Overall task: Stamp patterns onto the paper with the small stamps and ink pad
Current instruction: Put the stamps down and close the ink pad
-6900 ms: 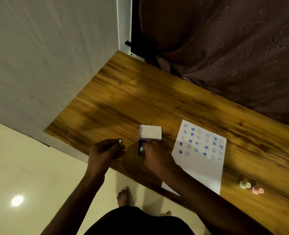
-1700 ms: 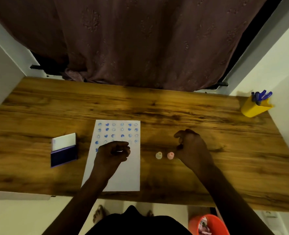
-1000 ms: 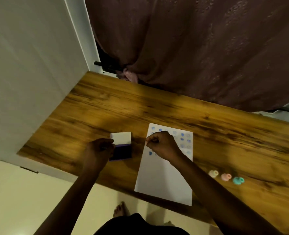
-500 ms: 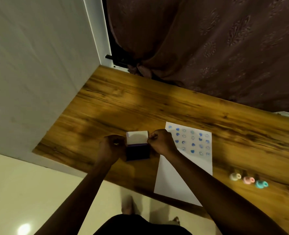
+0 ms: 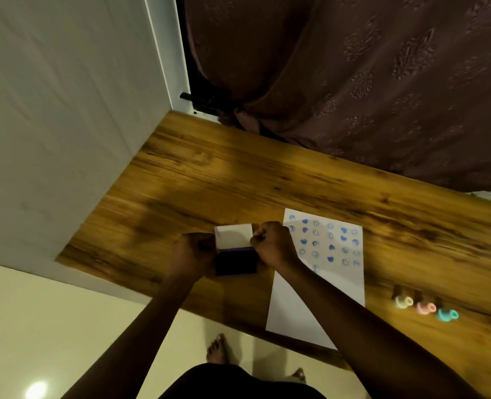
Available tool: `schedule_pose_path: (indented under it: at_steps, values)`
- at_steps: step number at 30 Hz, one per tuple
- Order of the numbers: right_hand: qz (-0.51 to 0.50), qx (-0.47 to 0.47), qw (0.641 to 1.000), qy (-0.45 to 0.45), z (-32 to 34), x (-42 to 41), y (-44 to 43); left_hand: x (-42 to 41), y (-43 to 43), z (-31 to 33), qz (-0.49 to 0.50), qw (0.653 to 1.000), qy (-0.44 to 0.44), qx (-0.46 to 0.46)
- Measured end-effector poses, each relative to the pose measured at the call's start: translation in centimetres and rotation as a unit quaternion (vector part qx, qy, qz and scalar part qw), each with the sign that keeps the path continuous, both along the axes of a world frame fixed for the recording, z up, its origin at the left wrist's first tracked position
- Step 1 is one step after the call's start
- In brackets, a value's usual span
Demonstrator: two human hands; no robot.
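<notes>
The ink pad (image 5: 236, 262) lies open on the wooden table, its dark blue pad toward me and its white lid (image 5: 233, 236) raised at the back. My left hand (image 5: 194, 256) grips the pad's left side. My right hand (image 5: 273, 243) pinches the lid's right edge. To the right lies the white paper (image 5: 324, 289), with rows of blue heart and face prints on its upper half. Three small stamps lie further right near the front edge: cream (image 5: 402, 301), pink (image 5: 425, 307) and teal (image 5: 447, 314).
The wooden table (image 5: 238, 180) ends at a white wall on the left. A brown curtain (image 5: 353, 82) hangs along its far edge. The table's front edge runs just below my hands, with pale floor and my feet beneath.
My right hand moved from the paper to the ink pad lid. My left hand stays at the pad's left side. Earlier the teal stamp joined the other two stamps on the table.
</notes>
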State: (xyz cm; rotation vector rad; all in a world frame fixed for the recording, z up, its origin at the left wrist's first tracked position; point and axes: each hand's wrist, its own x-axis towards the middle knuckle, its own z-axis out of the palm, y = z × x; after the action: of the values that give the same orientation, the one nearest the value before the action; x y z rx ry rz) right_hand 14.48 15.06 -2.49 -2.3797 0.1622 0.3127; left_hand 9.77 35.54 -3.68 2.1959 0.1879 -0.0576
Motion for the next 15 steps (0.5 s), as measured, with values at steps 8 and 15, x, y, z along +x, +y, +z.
schedule_pose_path:
  at_steps: [8, 15]
  values:
    - [0.002, 0.042, 0.999, -0.017, 0.4, -1.2, -0.7, 0.3, -0.3, -0.1, 0.001, 0.999, 0.019, 0.048]
    - [0.026, 0.060, 0.998, -0.013, 1.1, -2.6, -1.9, -1.2, -0.5, 0.8, 0.014, 0.999, -0.021, 0.048]
